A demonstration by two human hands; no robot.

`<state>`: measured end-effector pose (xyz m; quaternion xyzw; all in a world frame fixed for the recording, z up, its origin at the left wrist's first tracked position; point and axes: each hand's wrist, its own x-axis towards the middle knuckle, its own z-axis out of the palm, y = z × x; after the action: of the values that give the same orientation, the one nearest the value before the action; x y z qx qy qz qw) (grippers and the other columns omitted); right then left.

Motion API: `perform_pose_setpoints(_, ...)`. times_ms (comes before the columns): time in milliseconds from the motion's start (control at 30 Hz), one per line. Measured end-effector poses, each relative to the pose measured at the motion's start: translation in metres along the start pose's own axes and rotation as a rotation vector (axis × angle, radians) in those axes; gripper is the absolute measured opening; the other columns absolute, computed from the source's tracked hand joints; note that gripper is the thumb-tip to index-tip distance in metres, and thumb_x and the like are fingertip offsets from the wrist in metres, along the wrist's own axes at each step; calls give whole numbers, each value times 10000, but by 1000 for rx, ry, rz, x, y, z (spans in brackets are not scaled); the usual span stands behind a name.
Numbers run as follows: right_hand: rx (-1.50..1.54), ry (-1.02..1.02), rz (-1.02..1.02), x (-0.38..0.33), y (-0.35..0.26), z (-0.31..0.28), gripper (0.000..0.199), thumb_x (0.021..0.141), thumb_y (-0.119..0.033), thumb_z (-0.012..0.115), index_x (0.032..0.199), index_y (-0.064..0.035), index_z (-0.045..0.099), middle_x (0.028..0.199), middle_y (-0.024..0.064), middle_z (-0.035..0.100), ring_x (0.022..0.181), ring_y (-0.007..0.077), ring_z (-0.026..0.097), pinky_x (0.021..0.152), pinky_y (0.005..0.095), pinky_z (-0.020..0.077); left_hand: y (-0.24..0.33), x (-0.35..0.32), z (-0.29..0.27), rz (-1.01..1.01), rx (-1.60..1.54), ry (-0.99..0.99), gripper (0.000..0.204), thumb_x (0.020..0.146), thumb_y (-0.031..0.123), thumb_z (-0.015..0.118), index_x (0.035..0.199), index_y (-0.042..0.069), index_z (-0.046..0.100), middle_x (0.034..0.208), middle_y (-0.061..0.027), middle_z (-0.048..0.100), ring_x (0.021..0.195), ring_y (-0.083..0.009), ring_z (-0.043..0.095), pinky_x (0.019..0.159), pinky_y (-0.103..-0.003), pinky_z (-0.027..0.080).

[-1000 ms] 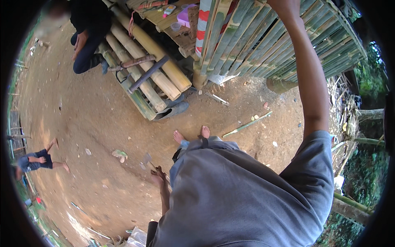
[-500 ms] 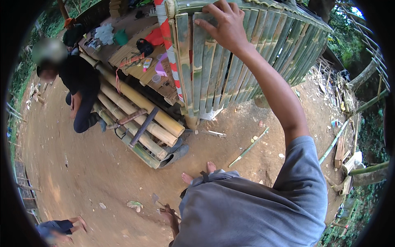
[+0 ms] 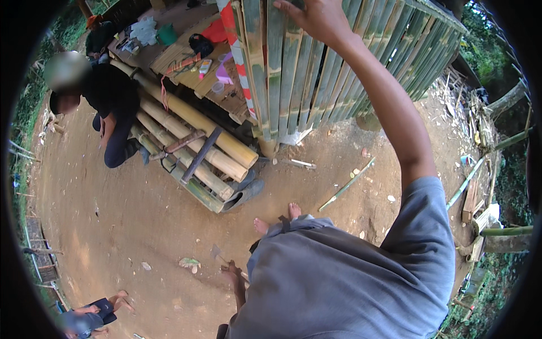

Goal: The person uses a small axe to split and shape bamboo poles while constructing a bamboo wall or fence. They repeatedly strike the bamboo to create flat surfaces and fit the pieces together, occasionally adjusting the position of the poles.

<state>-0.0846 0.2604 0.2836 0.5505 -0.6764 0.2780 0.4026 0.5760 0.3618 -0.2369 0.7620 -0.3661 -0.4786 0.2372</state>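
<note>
At the top edge, my right hand point(image 3: 323, 18) is raised against a wall of upright bamboo slats point(image 3: 307, 85). Its thumb stretches across the upper part of a slat point(image 3: 274, 62) near the wall's left end, and the other fingers are mostly cut off by the picture's edge. Low beside my body, my left hand point(image 3: 232, 272) is closed around the wooden handle of a tool with a flat grey blade point(image 3: 216, 252). My body partly hides the handle.
Left of the wall lie thick bamboo poles point(image 3: 197, 124), with a dark bar point(image 3: 201, 155) across them and boots point(image 3: 245, 194) beside their ends. A person in black point(image 3: 116, 107) crouches there; another person point(image 3: 93, 316) is at lower left. A thin green bamboo strip point(image 3: 347, 183) lies on the dirt.
The view has shifted, so the wall and my right hand sit higher and the fingertips leave the picture. My right hand stays at the slats, and my left still holds the tool.
</note>
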Motion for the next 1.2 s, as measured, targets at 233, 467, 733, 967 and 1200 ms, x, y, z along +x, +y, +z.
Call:
perform_pose_setpoints(233,7,42,-28,-5,3,3,331,846,-263,729,1129,-114,643,1130,149,541,1119,384,474,921,536,387,29,-11,5,44,124,21,255,886,177,697,934,0,519,700,-88,548,468,-189,527,420,-329,440)
perform_pose_setpoints(467,9,32,-45,-6,8,3,328,834,-239,741,1118,-106,646,1130,141,546,1116,368,489,932,518,397,30,-19,8,35,130,22,245,897,198,691,942,21,529,688,-89,558,473,-174,538,426,-318,430)
perform_pose_setpoints(733,-2,-11,-149,20,-24,-9,360,852,-289,735,1124,-70,647,1132,155,560,1119,370,498,945,491,409,34,-35,24,15,102,22,242,895,187,688,949,26,517,636,-66,533,425,-171,514,396,-327,393)
perform_pose_setpoints(967,-63,84,80,17,-61,-16,319,801,-218,766,1065,-77,656,1073,141,555,1083,360,488,928,487,408,22,-35,22,110,-2,-17,263,882,204,699,923,16,519,622,-73,527,430,-171,517,396,-327,407)
perform_pose_setpoints(1200,561,-381,716,-196,-104,71,295,949,-252,677,1066,17,718,948,185,745,828,304,722,725,416,552,24,-28,21,111,-70,-58,233,885,173,694,909,25,516,623,-51,512,424,-157,482,400,-312,402)
